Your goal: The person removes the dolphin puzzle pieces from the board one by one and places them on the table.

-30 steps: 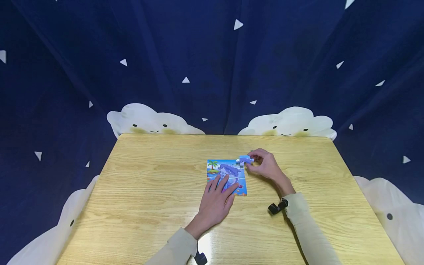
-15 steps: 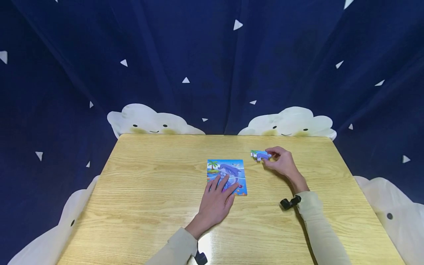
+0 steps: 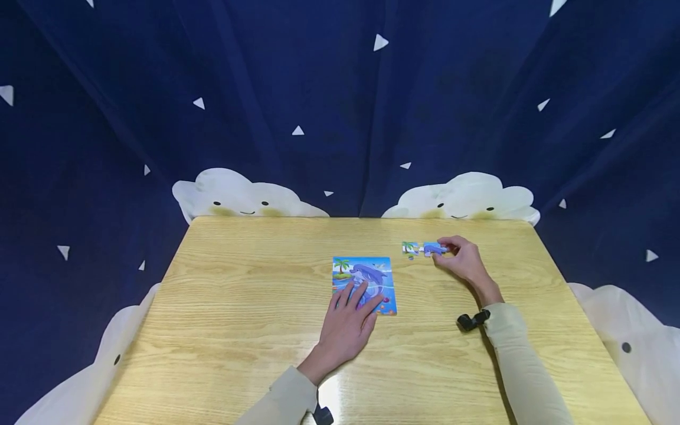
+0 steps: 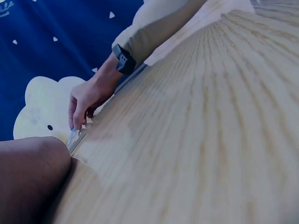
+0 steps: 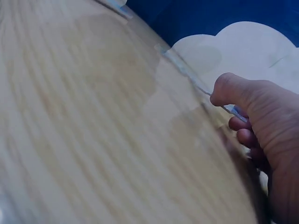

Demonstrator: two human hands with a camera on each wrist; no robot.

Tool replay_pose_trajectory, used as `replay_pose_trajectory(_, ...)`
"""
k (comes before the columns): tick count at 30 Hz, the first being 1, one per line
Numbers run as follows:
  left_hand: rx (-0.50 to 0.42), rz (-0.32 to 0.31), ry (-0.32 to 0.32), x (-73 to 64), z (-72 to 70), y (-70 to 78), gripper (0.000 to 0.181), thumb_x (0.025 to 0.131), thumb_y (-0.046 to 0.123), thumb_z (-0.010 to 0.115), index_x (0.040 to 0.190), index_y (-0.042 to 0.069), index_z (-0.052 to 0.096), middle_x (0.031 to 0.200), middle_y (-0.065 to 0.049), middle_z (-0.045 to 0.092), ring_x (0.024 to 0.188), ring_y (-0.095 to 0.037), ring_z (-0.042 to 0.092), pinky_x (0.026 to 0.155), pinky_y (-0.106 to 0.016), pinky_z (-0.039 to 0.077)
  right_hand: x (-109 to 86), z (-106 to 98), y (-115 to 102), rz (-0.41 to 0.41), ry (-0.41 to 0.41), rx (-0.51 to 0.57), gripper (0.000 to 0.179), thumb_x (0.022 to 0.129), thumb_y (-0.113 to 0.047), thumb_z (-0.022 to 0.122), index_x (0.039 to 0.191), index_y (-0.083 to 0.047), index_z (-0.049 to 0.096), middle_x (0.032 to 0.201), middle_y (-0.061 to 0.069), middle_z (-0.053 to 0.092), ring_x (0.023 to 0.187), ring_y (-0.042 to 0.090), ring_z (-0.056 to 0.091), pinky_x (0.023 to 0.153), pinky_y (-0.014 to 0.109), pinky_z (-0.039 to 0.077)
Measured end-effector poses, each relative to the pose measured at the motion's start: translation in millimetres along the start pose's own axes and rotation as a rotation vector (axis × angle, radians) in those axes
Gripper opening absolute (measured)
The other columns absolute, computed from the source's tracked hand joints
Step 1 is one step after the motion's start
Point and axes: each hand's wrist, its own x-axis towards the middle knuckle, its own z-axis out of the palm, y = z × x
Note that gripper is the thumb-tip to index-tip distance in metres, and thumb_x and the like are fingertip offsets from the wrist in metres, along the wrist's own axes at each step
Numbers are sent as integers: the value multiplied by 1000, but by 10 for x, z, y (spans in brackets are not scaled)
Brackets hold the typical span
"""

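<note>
A square blue dolphin picture (image 3: 379,265) with a palm tree in its corner lies on the wooden table. My left hand (image 3: 347,324) rests flat on its lower part, fingers spread and covering part of the dolphin. To the right, my right hand (image 3: 461,258) pinches a jigsaw piece (image 3: 432,249) printed with a purple dolphin between thumb and fingers. Left of that piece lies another jigsaw piece (image 3: 409,247) with a palm tree, a narrow gap between them. In the right wrist view the pinched piece (image 5: 187,70) appears edge-on, low over the tabletop.
The wooden table (image 3: 239,307) spreads around both hands. Behind it hangs a dark blue curtain (image 3: 265,71) with white triangles and smiling clouds (image 3: 462,195) along the table's far edge. A black wrist camera (image 3: 473,320) is worn at the right sleeve.
The right hand has carried the dolphin piece rightward from the picture's top right corner to beside the palm tree piece, then slightly further right. The left hand stays put.
</note>
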Motion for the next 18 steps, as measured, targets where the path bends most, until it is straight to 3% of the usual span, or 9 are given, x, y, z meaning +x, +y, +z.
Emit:
replay_pose_trajectory(3,-6,2,5,-13,-6,2,46,112,41,35,156,41,49,167,-3,37,157,-34,26,122,-53,23,-11,28,20,28,-11,4,42,83,-8,84,121,4,71,103,17,65,90,25,56,75,12,44)
replay_pose_trajectory(10,-13,-4,-8,-46,-15,13,46,112,41,35,156,40,48,167,-3,37,157,-34,26,122,-54,24,-21,54,65,-28,-7,-47,36,82,-6,83,115,5,73,100,18,64,86,27,55,71,14,42)
replay_pose_trajectory(18,-5,2,9,-6,-30,10,45,112,40,36,155,40,49,166,-4,39,156,-33,28,122,-53,24,33,30,63,-37,5,-45,36,81,-3,83,115,6,73,99,19,63,86,27,54,70,15,41)
